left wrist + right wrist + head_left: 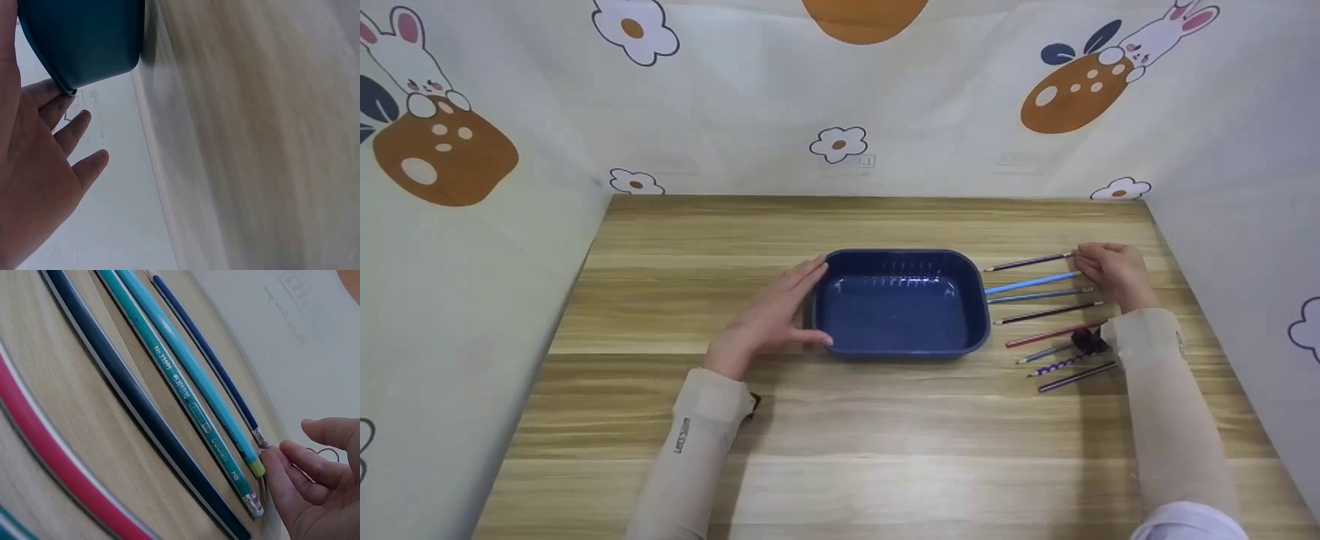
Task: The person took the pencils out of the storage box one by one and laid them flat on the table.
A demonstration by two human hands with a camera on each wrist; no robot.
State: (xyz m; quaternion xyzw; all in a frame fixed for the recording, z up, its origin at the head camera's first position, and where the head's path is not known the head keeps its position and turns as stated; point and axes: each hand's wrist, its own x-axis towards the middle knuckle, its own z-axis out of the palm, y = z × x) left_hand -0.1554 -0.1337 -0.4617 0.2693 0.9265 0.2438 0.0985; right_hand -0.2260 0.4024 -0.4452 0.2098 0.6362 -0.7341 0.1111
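A dark blue rectangular tray [900, 354] stands on the table. My left hand [769, 319] lies along its left side, fingers fairly straight at the rim and thumb at the near corner. In the left wrist view, fingertips touch the rim of the tray [84, 62]. Right of the tray, several pencils lie roughly parallel in a column. At the far end of the column, my right hand [1114, 271] has its fingertips at the metal-tipped end of a dark blue pencil [208, 354]. Beside that pencil lie a light blue pencil [185, 365] and a teal pencil [169, 371].
Nearer me lie a red pencil [1046, 335], a purple patterned pencil [1057, 366] and a dark pencil [1076, 377], partly under the right wrist. The wooden table [885, 450] is bounded by pale printed cloth walls [735, 112] at the back and both sides.
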